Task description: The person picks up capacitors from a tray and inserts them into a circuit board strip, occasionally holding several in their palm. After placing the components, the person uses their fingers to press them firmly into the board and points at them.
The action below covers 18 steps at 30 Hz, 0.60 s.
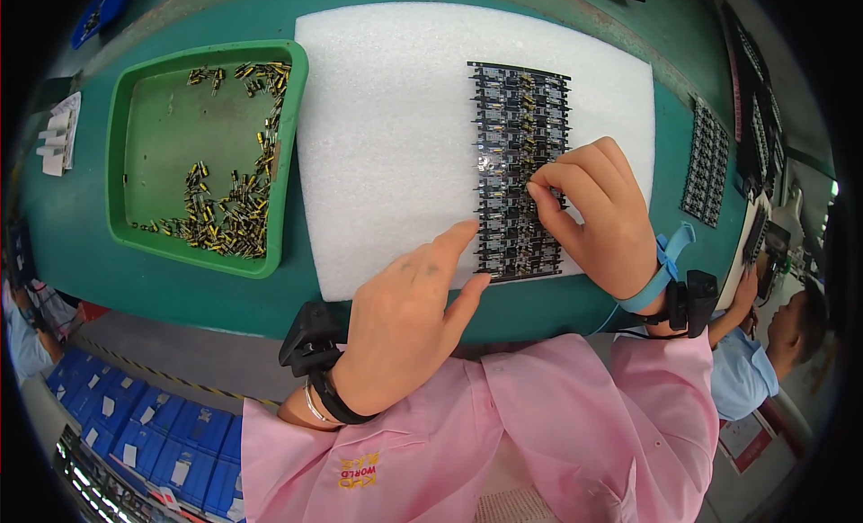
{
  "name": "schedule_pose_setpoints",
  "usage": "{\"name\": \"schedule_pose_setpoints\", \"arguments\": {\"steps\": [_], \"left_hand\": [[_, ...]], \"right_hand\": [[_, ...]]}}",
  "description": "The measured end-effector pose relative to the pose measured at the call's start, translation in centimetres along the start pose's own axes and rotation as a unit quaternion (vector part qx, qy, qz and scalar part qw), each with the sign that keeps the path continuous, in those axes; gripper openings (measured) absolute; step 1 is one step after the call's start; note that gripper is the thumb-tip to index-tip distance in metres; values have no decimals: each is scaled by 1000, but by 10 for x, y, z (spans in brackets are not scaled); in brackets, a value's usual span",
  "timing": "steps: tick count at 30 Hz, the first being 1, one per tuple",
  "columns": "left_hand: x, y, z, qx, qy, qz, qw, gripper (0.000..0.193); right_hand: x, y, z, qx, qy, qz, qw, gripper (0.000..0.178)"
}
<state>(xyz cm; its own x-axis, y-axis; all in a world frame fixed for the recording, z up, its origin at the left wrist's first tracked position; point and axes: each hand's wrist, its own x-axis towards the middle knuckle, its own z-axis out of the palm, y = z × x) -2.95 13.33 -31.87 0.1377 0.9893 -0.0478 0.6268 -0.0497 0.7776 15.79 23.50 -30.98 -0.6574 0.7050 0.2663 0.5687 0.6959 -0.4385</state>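
Note:
A black panel of small circuit boards (pixel 503 145) lies on a white foam sheet (pixel 387 118), its rows crossed by a column of yellowish parts. My left hand (pixel 404 307) rests at the panel's lower left edge. Its index finger and thumb are stretched out and apart, the fingertips at the edge. Over the panel's right half is my right hand (pixel 602 213), thumb and index finger pinched together just above the boards. Whatever sits in that pinch is too small to make out. The curled fingers cover part of the panel's right side.
Left of the foam stands a green tray (pixel 293 136) with many small black-and-yellow cylindrical parts (pixel 216 222), which look like capacitors. Another board panel (pixel 706 163) lies on the green table at right. A co-worker (pixel 755 343) sits beyond it. Blue bins (pixel 184 433) stand at lower left.

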Motion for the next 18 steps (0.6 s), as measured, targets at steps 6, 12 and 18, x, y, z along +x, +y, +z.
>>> {"name": "schedule_pose_setpoints", "arguments": {"steps": [6, 12, 18], "left_hand": [[1, 2, 1, -6, 7, 5, 1000, 44], [1, 5, 1, -7, 14, 7, 1000, 44], [0, 7, 3, -1, 23, 4, 1000, 46]], "right_hand": [[2, -1, -1, -20, -8, -21, 1000, 21], [1, -2, -7, -11, -9, -23, 1000, 22], [-13, 6, -21, -3, 7, -16, 1000, 23]]}}
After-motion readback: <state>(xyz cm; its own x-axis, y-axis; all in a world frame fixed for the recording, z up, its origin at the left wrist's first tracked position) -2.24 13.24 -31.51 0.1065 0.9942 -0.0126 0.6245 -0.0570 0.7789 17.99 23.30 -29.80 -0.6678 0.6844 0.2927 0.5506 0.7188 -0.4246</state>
